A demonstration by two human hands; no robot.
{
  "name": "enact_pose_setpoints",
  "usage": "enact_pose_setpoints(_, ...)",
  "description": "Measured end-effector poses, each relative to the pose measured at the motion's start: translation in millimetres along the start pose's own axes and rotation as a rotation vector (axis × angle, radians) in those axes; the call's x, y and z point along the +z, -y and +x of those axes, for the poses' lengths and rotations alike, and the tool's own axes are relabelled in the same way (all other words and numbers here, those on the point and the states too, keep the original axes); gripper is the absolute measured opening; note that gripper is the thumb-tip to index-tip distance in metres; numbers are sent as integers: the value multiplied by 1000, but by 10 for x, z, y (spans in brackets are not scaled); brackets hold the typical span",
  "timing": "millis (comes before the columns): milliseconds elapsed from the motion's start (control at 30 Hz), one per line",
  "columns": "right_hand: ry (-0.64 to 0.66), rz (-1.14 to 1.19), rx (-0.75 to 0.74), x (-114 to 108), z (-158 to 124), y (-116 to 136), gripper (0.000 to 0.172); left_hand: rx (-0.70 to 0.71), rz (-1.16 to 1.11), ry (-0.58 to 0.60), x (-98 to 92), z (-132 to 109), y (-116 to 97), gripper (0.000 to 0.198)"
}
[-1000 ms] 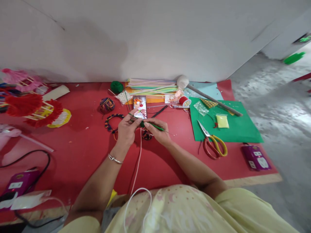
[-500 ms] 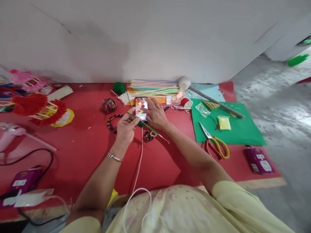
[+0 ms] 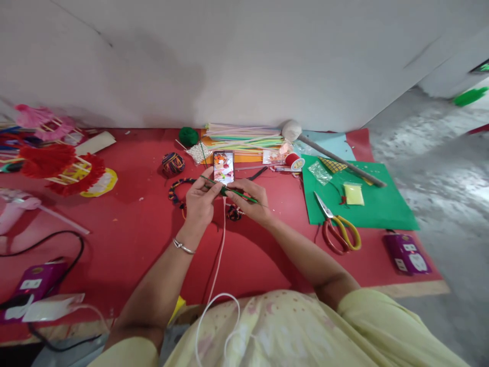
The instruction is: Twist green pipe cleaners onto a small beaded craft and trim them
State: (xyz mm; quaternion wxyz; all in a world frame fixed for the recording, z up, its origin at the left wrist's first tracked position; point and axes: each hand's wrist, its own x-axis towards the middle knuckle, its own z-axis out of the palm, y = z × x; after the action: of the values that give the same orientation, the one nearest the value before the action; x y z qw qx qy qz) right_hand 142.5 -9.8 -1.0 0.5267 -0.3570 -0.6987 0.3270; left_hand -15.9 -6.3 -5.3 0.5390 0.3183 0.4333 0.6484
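Observation:
My left hand (image 3: 201, 200) pinches a small piece of dark green yarn work (image 3: 223, 190), its fingers closed. A strand of green yarn (image 3: 204, 155) rises from there toward the green yarn ball (image 3: 188, 136). With thumb and fingers closed, my right hand (image 3: 252, 200) grips a thin green crochet hook (image 3: 240, 193) at the yarn work. Just beyond both hands lies a phone (image 3: 223, 165) with a lit screen showing a picture of hands and something orange. A white cable (image 3: 220, 250) runs from the phone toward my body. The hook's working tip is too small to make out.
On the red table (image 3: 130, 229) are a multicolour yarn ball (image 3: 173, 164), a braided cord (image 3: 176, 188), a bag of white beads (image 3: 198, 152), pipe cleaners (image 3: 244, 135) and a red thread spool (image 3: 295, 161). Scissors (image 3: 336, 227) lie partly on green paper (image 3: 382, 204); a stick mallet (image 3: 340, 160) lies behind.
My right hand has left the phone screen, come down toward me and closed on the crochet hook. My left hand keeps the yarn work in nearly the same place.

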Motion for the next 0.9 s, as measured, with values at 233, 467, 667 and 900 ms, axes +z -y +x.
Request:
enact_pose_setpoints(233, -111, 32, -29, 64, 2, -25, 15, 81, 62, 82, -43, -1, 47, 64)
enact_pose_setpoints(467, -189, 96, -8, 46, -23, -63, 15, 119, 177, 189, -33, -54, 20, 72)
enact_pose_setpoints(667, -156, 89, 57, 28, -47, -130, 16, 186, 397, 200, -25, -71, -16, 70)
enact_pose_setpoints(900, -139, 213, 179, 45, -113, -195, 17, 98, 402, 176, -37, -71, -19, 70)
